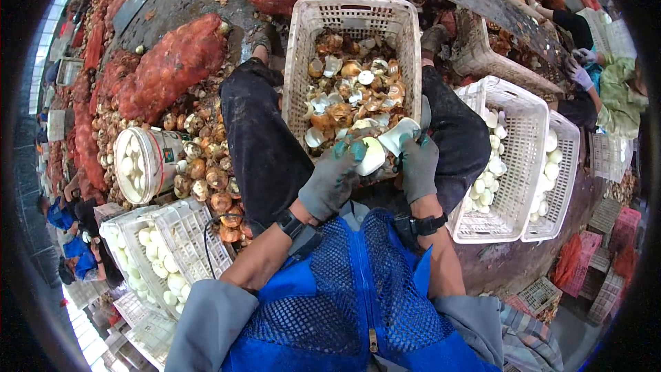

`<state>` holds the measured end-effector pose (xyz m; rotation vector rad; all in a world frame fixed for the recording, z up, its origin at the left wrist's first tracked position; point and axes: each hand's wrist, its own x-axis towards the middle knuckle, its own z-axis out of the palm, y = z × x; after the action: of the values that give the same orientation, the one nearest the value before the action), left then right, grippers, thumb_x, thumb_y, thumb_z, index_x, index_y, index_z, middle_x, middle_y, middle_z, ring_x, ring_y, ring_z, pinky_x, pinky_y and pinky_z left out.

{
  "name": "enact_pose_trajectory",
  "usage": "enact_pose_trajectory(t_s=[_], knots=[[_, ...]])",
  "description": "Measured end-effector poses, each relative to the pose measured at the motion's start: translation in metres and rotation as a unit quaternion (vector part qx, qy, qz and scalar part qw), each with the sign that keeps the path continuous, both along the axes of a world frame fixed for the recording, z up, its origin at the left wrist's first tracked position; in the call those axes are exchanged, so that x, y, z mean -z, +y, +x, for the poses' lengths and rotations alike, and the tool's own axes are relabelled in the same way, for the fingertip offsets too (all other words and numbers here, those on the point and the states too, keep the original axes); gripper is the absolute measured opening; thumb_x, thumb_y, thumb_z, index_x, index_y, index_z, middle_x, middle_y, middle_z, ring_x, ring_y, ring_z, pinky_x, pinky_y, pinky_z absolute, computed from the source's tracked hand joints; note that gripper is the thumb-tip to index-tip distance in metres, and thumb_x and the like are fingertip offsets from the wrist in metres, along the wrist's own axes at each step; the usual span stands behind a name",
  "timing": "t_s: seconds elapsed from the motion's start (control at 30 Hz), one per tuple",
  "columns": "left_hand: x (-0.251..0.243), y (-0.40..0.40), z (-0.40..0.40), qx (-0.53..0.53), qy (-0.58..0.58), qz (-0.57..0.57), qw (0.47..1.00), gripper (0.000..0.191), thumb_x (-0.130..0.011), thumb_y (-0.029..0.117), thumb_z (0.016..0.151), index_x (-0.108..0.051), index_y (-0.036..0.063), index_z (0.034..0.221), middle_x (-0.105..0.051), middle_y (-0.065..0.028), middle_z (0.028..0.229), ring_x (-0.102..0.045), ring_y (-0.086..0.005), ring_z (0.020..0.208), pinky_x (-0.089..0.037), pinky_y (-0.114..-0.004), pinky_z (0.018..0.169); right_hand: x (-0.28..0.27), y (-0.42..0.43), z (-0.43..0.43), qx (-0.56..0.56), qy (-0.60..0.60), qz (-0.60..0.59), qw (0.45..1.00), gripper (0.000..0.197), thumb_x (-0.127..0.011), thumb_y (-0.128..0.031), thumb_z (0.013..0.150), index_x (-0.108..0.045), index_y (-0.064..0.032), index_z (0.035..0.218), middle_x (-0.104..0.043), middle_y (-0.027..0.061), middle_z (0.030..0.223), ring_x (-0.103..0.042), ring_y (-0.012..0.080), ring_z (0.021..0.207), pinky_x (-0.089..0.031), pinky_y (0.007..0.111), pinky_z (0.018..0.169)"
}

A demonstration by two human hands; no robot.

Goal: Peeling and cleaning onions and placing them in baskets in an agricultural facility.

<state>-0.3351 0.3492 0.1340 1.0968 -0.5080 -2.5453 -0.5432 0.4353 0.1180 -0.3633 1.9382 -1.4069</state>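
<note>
My left hand, in a grey glove with dark green fingertips, grips a pale, partly peeled onion. Close beside it, my right hand, gloved alike, has its fingers around a curved white onion layer; whether it also holds a tool is hidden. Both hands are over the near end of a white plastic crate between my knees. Brown skins and white onion layers lie inside that crate.
Peeled onions fill a white bucket and crates at the left and right. Unpeeled onions and red mesh sacks lie on the floor. A co-worker is at the far right.
</note>
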Motion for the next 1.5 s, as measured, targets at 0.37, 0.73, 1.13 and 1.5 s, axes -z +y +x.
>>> enact_pose_trajectory(t_s=[0.37,0.73,1.13,1.5], knots=[[-0.034,-0.002,-0.016,0.034,0.003,-0.246,0.969,0.079,-0.077,0.048,0.107,-0.049,0.0038,0.165,-0.069,-0.0104,0.147,-0.070,-0.0180,0.128,-0.058,-0.033,0.107,-0.062,0.016,0.033,-0.120,-0.312,-0.067,0.940,0.045,-0.063,-0.051,0.115,-0.074,-0.0067,0.120,-0.070,0.0013,0.083,-0.062,0.0100,0.061,-0.048,0.025,0.051],[-0.041,0.001,-0.020,0.056,-0.115,-0.321,0.939,0.059,-0.072,0.012,0.105,-0.054,-0.0023,0.160,-0.070,-0.0107,0.143,-0.067,-0.0158,0.125,-0.055,-0.032,0.108,-0.040,0.008,0.030,-0.058,-0.030,-0.063,0.996,0.030,-0.072,-0.026,0.109,-0.078,0.0026,0.117,-0.070,0.0002,0.079,-0.067,0.0095,0.069,-0.052,0.028,0.057],[-0.016,0.003,-0.014,-0.050,0.055,-0.051,0.996,0.058,-0.066,0.029,0.114,-0.050,0.0005,0.161,-0.067,-0.0136,0.149,-0.069,-0.0266,0.133,-0.059,-0.043,0.115,-0.046,0.025,0.030,-0.217,0.370,0.019,0.903,0.027,-0.068,-0.019,0.105,-0.074,0.0032,0.119,-0.076,0.0212,0.091,-0.075,0.0386,0.083,-0.058,0.046,0.077],[-0.025,0.004,-0.013,-0.060,0.027,-0.083,0.994,0.048,-0.068,0.031,0.113,-0.060,0.0057,0.154,-0.072,-0.0100,0.139,-0.073,-0.0237,0.119,-0.062,-0.039,0.103,-0.052,0.029,0.058,-0.270,0.364,0.069,0.889,0.062,-0.067,-0.023,0.104,-0.053,-0.0069,0.163,-0.076,0.0238,0.126,-0.077,0.0422,0.102,-0.063,0.051,0.084]])
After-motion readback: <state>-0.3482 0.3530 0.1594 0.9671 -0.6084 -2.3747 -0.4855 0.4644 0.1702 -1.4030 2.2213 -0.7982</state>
